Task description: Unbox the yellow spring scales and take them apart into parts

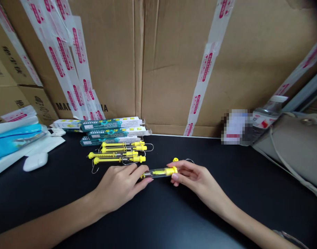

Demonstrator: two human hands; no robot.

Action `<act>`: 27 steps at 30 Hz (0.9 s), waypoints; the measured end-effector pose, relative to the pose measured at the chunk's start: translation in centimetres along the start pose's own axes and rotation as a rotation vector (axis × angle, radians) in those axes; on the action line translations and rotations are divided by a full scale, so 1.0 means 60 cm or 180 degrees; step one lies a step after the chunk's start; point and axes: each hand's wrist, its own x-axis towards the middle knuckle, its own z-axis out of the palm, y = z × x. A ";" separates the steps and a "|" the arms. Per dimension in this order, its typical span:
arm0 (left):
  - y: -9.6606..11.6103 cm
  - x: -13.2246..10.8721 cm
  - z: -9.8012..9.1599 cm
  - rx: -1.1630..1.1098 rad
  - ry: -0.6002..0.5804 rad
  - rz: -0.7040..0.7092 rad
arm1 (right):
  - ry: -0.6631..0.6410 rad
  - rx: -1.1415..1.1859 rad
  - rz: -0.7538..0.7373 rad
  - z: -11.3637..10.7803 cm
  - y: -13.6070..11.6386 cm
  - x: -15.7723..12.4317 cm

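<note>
Between my hands, just above the black tabletop, lies a spring scale point(159, 172) with a clear tube and yellow end fittings. My left hand point(122, 185) is closed round its left end, hiding that part. The thumb and fingers of my right hand point(193, 176) pinch the yellow collar at the right end. A small yellow cap point(175, 159) sits just behind my right fingers, with a wire hook point(189, 160) near it. Several more spring scales point(119, 159) with metal hooks lie side by side behind my left hand.
Several green-and-white narrow boxes point(114, 132) are stacked behind the scales. At left are a white earbud case point(35, 162) and a blue packet point(15, 140). A plastic bottle point(267, 119) and a grey bag point(293, 145) stand at right. Large taped cartons point(171, 69) wall off the back.
</note>
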 end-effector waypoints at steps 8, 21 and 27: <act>0.002 0.006 -0.003 -0.0528 -0.0187 -0.0462 | 0.0329 0.0360 -0.0020 -0.003 0.004 -0.005; 0.000 0.003 -0.002 -0.0597 -0.0321 -0.0744 | 0.0419 0.0881 -0.0031 -0.008 0.000 -0.006; -0.001 0.004 -0.001 -0.0577 -0.0378 -0.0740 | 0.0352 0.1257 0.0041 -0.008 0.001 -0.005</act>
